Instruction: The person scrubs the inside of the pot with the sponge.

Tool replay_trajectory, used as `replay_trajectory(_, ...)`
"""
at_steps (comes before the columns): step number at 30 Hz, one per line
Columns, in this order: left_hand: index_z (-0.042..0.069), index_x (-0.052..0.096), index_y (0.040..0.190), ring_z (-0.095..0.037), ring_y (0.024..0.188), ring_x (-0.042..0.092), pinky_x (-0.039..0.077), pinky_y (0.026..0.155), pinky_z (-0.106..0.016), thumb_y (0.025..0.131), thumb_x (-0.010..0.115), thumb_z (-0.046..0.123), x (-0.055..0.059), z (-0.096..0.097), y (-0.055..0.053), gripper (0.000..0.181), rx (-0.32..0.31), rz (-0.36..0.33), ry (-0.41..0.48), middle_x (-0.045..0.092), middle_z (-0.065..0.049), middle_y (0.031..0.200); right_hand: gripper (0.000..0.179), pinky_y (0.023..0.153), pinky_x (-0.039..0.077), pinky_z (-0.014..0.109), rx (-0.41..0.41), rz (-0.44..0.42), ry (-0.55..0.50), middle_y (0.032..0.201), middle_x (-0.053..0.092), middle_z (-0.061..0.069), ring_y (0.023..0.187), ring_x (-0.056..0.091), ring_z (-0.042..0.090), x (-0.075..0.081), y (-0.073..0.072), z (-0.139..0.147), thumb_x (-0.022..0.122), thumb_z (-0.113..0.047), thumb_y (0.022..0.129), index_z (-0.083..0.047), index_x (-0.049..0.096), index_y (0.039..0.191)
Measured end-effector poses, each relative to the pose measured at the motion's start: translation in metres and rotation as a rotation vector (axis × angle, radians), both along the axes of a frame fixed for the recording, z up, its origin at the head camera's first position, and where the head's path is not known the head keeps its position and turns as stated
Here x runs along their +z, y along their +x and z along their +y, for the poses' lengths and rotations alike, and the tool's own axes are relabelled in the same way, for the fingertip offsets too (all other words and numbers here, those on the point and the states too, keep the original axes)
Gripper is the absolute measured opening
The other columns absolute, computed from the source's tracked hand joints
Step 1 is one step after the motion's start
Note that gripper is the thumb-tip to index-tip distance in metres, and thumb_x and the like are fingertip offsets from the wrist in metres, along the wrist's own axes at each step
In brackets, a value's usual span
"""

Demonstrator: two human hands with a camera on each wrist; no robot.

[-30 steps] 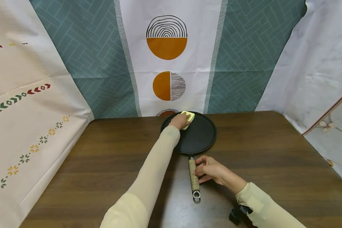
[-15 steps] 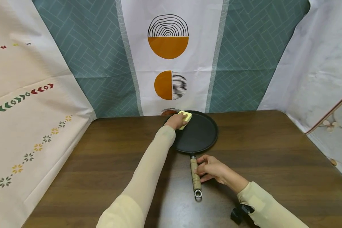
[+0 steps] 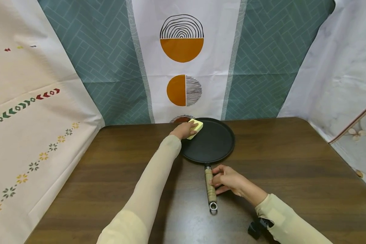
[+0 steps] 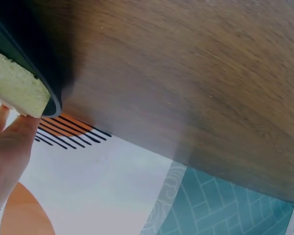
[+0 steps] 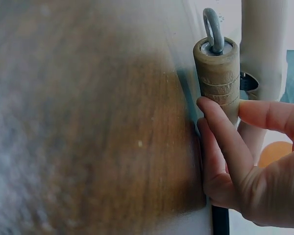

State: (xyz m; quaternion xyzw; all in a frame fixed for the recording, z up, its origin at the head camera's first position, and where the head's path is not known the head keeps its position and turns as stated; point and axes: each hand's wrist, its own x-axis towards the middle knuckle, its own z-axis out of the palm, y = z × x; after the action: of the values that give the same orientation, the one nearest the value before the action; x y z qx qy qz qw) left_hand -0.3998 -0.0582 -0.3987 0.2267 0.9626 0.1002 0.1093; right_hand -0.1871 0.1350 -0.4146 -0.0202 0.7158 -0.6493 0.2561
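Note:
A flat black pan (image 3: 211, 144) lies at the far edge of the table, its wooden handle (image 3: 210, 184) pointing toward me. My left hand (image 3: 184, 130) pinches a yellow sponge (image 3: 196, 129) against the pan's upper left part. In the left wrist view the sponge (image 4: 17, 83) sits just inside the raised rim (image 4: 54, 105). My right hand (image 3: 230, 181) holds the handle from its right side. Seen from the right wrist, thumb and fingertips lie on either side of the handle (image 5: 218, 81), below its metal hanging ring (image 5: 214, 30).
Brown wooden table (image 3: 125, 162) surrounds the pan. A patterned cloth (image 3: 183, 84) hangs right behind the far edge. More cloth hangs at the left (image 3: 33, 135) and right. A black wrist device (image 3: 257, 227) is strapped at my right sleeve.
My left hand has slid the sponge leftward across the pan toward its left rim. The right hand keeps its hold on the handle. The whole view has shifted slightly.

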Motion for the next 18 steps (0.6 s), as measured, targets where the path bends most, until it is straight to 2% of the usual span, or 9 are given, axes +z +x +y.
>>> replay_trajectory(9, 0.023, 0.032, 0.152, -0.028, 0.141, 0.031, 0.027, 0.113, -0.041, 0.101, 0.049, 0.035, -0.001, -0.007, -0.001, 0.055, -0.018, 0.007, -0.003, 0.024, -0.004, 0.158, 0.047, 0.065, 0.057, 0.037, 0.0, 0.003, 0.001, 0.096, 0.061, 0.018, 0.076, 0.06, 0.022, 0.003, 0.0, 0.0, 0.063, 0.004, 0.082, 0.013, 0.038, 0.121)
replay_trajectory(18, 0.022, 0.032, 0.152, -0.03, 0.14, 0.031, 0.029, 0.112, -0.042, 0.101, 0.049, 0.033, -0.002, -0.013, 0.009, 0.054, -0.059, 0.006, -0.015, 0.022, -0.006, 0.159, 0.048, 0.064, 0.057, 0.037, -0.003, -0.009, 0.004, 0.094, 0.062, 0.017, 0.076, 0.059, 0.023, 0.002, 0.0, 0.001, 0.063, 0.004, 0.081, 0.013, 0.037, 0.121)
